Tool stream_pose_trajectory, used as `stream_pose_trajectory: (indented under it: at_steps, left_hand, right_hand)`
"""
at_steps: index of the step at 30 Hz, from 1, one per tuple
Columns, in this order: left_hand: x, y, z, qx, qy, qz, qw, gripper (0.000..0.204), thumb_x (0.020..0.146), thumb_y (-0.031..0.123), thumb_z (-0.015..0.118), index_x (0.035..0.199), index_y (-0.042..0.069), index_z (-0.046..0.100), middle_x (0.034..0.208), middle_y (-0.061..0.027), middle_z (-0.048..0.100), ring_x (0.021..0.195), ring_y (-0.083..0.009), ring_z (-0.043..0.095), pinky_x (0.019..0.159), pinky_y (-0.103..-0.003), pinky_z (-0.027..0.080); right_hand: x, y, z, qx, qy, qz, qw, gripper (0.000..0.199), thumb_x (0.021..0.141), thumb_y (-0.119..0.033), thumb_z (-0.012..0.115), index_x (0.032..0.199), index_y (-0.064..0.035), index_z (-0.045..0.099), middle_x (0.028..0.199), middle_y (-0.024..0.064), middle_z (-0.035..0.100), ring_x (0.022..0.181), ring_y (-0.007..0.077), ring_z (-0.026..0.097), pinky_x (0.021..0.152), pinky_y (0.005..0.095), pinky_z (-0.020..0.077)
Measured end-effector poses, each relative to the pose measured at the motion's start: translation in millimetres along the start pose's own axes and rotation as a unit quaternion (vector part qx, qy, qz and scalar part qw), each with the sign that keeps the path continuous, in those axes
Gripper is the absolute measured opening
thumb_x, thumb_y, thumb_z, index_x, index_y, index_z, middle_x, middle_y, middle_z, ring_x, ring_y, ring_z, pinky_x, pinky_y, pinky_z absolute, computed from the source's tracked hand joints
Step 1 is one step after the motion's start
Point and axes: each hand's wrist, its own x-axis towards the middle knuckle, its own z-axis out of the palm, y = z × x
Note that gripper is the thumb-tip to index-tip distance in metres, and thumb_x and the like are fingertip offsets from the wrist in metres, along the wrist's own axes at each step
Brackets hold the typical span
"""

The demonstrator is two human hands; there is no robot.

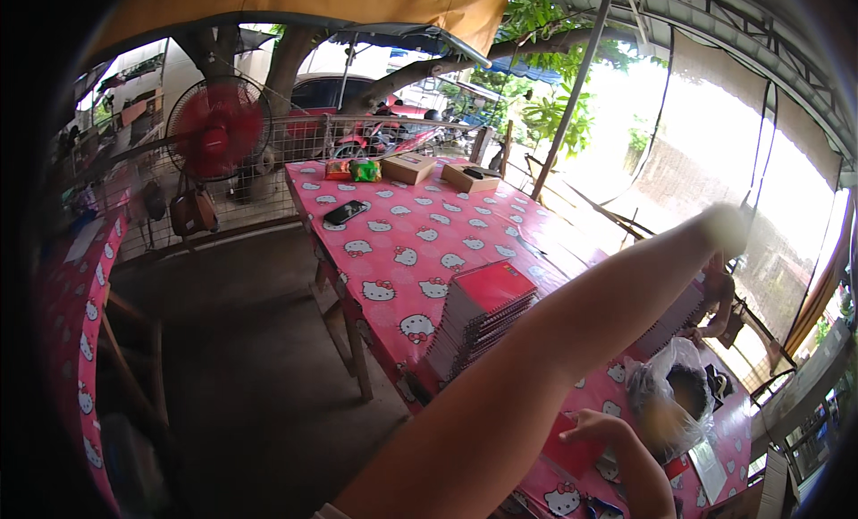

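Red-covered, flat rectangular notebook (570, 458) is lying on the pink cat-print tablecloth (487, 229), right hand (597, 426) touching it, fingers loosely bent, can't tell if gripping. Left hand (731, 230) is a raised blur, grip unreadable.

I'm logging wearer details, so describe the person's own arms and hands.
The left arm and right forearm are bare, with no watch or bracelet visible. The right hand is ungloved, with no ring to be made out; the left hand is too blurred to show such detail. A sliver of pale cloth, probably a sleeve edge, shows at the bottom.
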Motion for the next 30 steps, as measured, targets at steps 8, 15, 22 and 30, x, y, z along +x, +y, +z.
stream_pose_trajectory:
  at_steps: [8,15,22,30]
  left_hand:
    - [-74,-197,205,-0.014,-0.108,-0.142,0.984,0.073,0.069,0.039,0.075,0.123,-0.004,0.051,0.101,-0.024,0.063,0.072,-0.0323,0.067,0.051,-0.042,0.056]
    - [-147,-284,287,-0.217,-0.05,-0.247,0.943,0.117,0.056,0.036,0.088,0.138,-0.011,0.02,0.12,-0.0263,0.054,0.103,-0.0317,0.059,0.084,-0.038,0.05]
    - [-164,-262,286,-0.256,0.017,-0.232,0.938,0.08,0.052,0.041,0.089,0.111,-0.006,0.062,0.11,-0.0191,0.064,0.097,-0.0254,0.063,0.082,-0.038,0.05]
    - [-162,-269,313,-0.12,0.038,-0.242,0.962,0.055,0.068,0.031,0.08,0.112,0.003,0.061,0.114,-0.0123,0.063,0.11,-0.0231,0.058,0.091,-0.034,0.048]
  right_hand:
    - [-10,22,12,-0.117,0.018,-0.01,0.993,0.055,0.071,-0.04,0.079,0.104,0.0001,0.065,0.089,0.0115,0.067,0.082,0.0122,0.062,0.072,0.0304,0.0504]
    - [17,77,34,-0.189,0.327,-0.118,0.918,0.081,0.052,-0.035,0.088,0.118,0.0018,0.056,0.11,0.0219,0.061,0.101,0.0358,0.06,0.086,0.0398,0.0465]
    - [11,203,140,0.238,0.442,0.025,0.865,0.059,0.088,-0.042,0.064,0.118,0.0062,0.052,0.084,0.0104,0.064,0.058,0.0209,0.06,0.048,0.0318,0.0505]
    - [-21,116,136,0.36,0.423,0.0,0.831,0.055,0.086,-0.037,0.067,0.116,0.007,0.051,0.09,0.015,0.062,0.061,0.0217,0.059,0.051,0.0335,0.0511]
